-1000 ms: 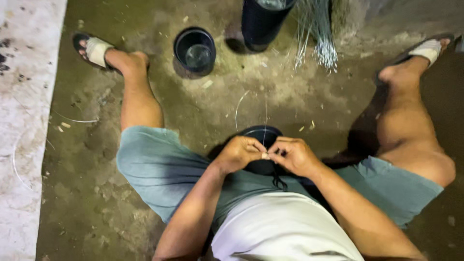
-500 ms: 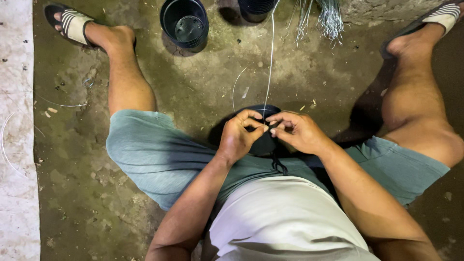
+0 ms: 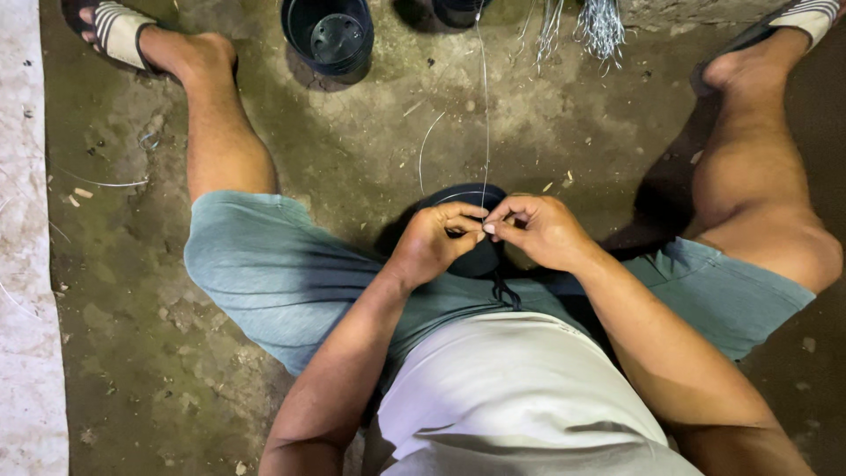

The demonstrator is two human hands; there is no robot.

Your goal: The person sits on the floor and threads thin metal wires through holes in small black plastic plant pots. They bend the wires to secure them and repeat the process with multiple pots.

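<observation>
I sit on a concrete floor with my legs spread. A small black plastic pot (image 3: 476, 196) rests between my thighs, mostly hidden under my hands. My left hand (image 3: 434, 242) and my right hand (image 3: 539, 231) meet above its rim, fingertips pinched together on a thin metal wire (image 3: 485, 106). The wire runs straight up from my fingers toward the top of the view.
An empty black pot (image 3: 328, 35) stands on the floor ahead, and another dark pot (image 3: 461, 11) is cut off by the top edge. A bundle of thin wires (image 3: 589, 25) lies at the top right. Loose wire pieces (image 3: 423, 152) lie about; a pale slab (image 3: 22, 264) borders the left.
The view has tipped down, so the pots ahead have slid toward the top edge. A straight wire now rises from my pinched fingers; my hands stay together over the pot.
</observation>
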